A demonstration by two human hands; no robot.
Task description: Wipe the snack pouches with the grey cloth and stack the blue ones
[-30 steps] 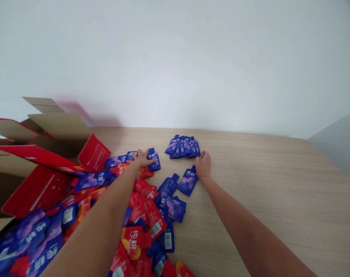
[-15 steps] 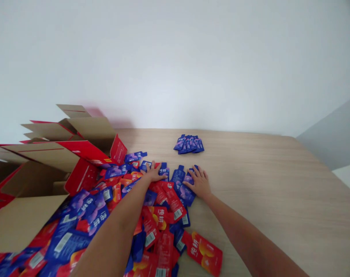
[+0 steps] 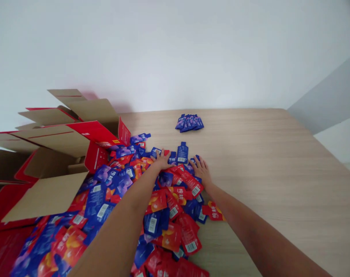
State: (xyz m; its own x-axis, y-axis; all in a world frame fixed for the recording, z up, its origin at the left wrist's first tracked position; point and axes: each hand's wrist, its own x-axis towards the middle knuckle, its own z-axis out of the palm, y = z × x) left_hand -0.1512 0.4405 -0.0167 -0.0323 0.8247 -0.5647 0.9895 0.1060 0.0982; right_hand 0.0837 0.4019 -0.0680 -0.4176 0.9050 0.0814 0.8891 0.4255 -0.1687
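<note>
My left hand (image 3: 162, 160) lies with fingers spread on the far edge of a heap of small spouted pouches, over red and blue ones. Its fingertips rest beside a blue pouch (image 3: 172, 157). My right hand (image 3: 202, 170) is open too, its fingers flat over another blue pouch (image 3: 195, 158) at the heap's right edge, mostly covered by the hand. Between both hands, a blue pouch (image 3: 182, 153) lies barcode side up with its spout pointing away from me. Red pouches (image 3: 189, 181) lie just nearer to me, below the hands.
Open red cardboard boxes (image 3: 95, 130) with raised flaps stand at the left, against the heap. A fanned row of blue pouches (image 3: 189, 123) lies at the back of the wooden table (image 3: 267, 154). A red pouch (image 3: 213, 211) lies partly behind my right forearm. A white wall rises behind.
The view has shifted, so the table and boxes appear higher. The blue pouch between my hands now lies barcode up, farther from the red pouches. Both hands stay spread on the pouches.
</note>
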